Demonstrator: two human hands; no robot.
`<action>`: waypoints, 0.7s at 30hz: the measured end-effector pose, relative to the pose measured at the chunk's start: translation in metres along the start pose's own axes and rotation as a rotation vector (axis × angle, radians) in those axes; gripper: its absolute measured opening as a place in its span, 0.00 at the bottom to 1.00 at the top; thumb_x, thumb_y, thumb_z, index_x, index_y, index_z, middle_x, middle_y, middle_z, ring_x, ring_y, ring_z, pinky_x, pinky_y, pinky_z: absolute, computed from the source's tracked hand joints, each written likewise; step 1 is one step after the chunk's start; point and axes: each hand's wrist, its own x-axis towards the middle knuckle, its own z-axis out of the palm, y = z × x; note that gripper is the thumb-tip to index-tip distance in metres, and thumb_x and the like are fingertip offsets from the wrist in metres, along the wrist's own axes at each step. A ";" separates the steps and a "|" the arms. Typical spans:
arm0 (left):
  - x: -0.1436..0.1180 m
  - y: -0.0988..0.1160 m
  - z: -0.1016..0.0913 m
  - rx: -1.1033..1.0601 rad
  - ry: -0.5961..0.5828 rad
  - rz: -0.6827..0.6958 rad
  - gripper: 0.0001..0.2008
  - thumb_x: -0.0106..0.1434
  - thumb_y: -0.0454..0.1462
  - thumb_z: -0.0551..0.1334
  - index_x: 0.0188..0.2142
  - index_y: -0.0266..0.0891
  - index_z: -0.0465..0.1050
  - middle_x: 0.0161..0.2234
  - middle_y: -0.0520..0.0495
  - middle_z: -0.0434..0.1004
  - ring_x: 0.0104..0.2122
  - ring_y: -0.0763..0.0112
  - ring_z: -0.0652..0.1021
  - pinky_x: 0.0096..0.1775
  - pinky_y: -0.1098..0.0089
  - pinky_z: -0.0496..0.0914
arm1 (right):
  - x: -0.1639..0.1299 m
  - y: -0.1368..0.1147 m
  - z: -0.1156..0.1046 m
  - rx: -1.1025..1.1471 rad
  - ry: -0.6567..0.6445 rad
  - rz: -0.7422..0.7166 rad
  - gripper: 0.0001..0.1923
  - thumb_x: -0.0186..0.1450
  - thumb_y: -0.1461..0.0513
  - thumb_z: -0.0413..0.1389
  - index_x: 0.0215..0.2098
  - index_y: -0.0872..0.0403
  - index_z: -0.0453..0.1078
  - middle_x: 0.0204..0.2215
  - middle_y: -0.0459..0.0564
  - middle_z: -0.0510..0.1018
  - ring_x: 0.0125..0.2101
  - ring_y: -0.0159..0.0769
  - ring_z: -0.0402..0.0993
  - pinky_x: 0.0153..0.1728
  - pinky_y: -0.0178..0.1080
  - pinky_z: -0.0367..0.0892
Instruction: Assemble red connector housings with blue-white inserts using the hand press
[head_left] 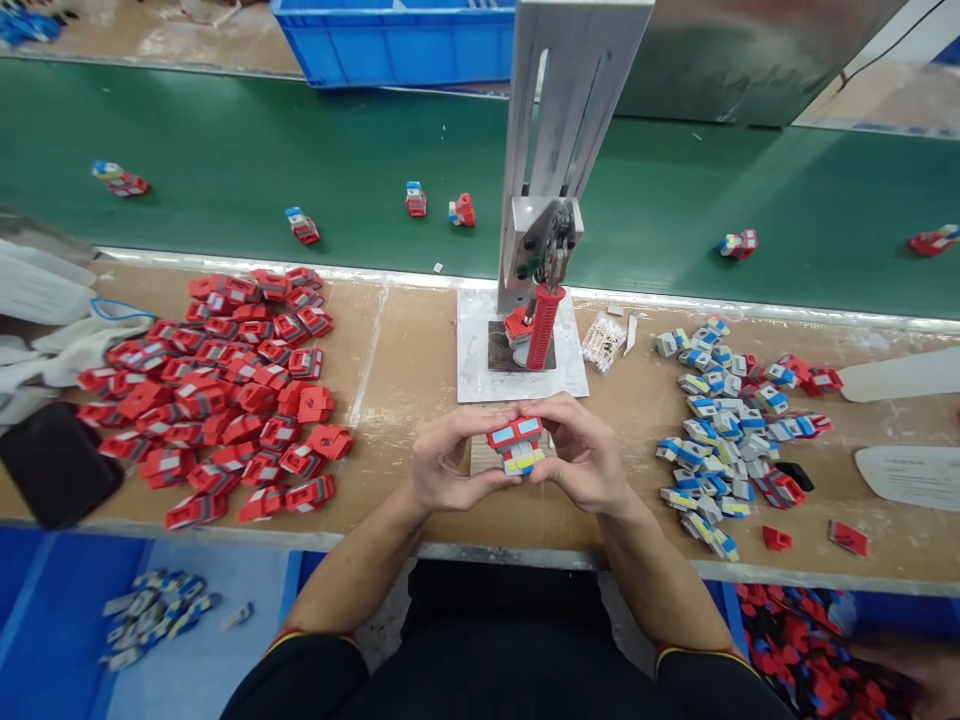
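My left hand point(444, 462) and my right hand point(583, 455) meet over the wooden bench point(405, 350) and together pinch a small toy piece point(516, 446): a red top part with light blue panels above a grey, blue and yellow lower part. Just behind the hands stands a small hand press point(559, 150) on a white base plate, with a red ribbed handle point(543, 325) and a red part sitting under it. A large heap of red parts point(232, 385) lies to the left. A heap of grey, blue and yellow parts point(720, 430) lies to the right.
Behind the bench runs a green conveyor belt point(225, 160) carrying several assembled toys. A blue crate point(397, 40) stands beyond it. White gloves point(67, 335) and a black object point(56, 462) lie at far left. Bins with more parts sit below the bench edge.
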 end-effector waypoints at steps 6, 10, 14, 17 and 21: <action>0.008 -0.004 0.003 -0.133 0.024 -0.110 0.27 0.56 0.40 0.80 0.54 0.41 0.81 0.42 0.41 0.87 0.40 0.63 0.86 0.41 0.69 0.82 | 0.009 0.010 0.000 0.060 0.039 -0.047 0.30 0.58 0.43 0.72 0.52 0.47 0.79 0.45 0.52 0.79 0.47 0.43 0.80 0.50 0.45 0.80; 0.009 0.007 0.013 -0.249 0.067 -0.207 0.30 0.55 0.43 0.80 0.56 0.41 0.78 0.49 0.39 0.84 0.48 0.59 0.86 0.48 0.66 0.81 | 0.008 0.001 0.000 0.065 -0.002 -0.116 0.33 0.57 0.48 0.75 0.58 0.45 0.75 0.51 0.52 0.79 0.52 0.44 0.80 0.53 0.45 0.79; 0.005 0.029 0.024 -0.179 0.198 -0.219 0.31 0.56 0.48 0.79 0.56 0.43 0.77 0.49 0.40 0.84 0.47 0.62 0.85 0.48 0.66 0.81 | -0.005 -0.006 0.010 0.050 0.043 -0.169 0.30 0.61 0.49 0.72 0.57 0.44 0.71 0.53 0.53 0.80 0.52 0.44 0.80 0.55 0.47 0.78; 0.009 0.049 0.030 0.039 0.189 -0.051 0.26 0.57 0.45 0.79 0.53 0.42 0.80 0.45 0.41 0.85 0.44 0.61 0.85 0.47 0.63 0.81 | -0.017 -0.008 0.018 -0.010 0.096 -0.257 0.27 0.63 0.52 0.71 0.57 0.42 0.70 0.52 0.52 0.80 0.52 0.42 0.80 0.53 0.44 0.78; 0.019 0.069 0.037 0.359 0.062 0.108 0.28 0.58 0.39 0.78 0.57 0.43 0.77 0.43 0.44 0.87 0.41 0.62 0.83 0.44 0.62 0.81 | -0.028 -0.011 0.021 -0.134 0.101 -0.261 0.31 0.62 0.58 0.72 0.60 0.42 0.68 0.45 0.48 0.79 0.40 0.38 0.80 0.44 0.41 0.80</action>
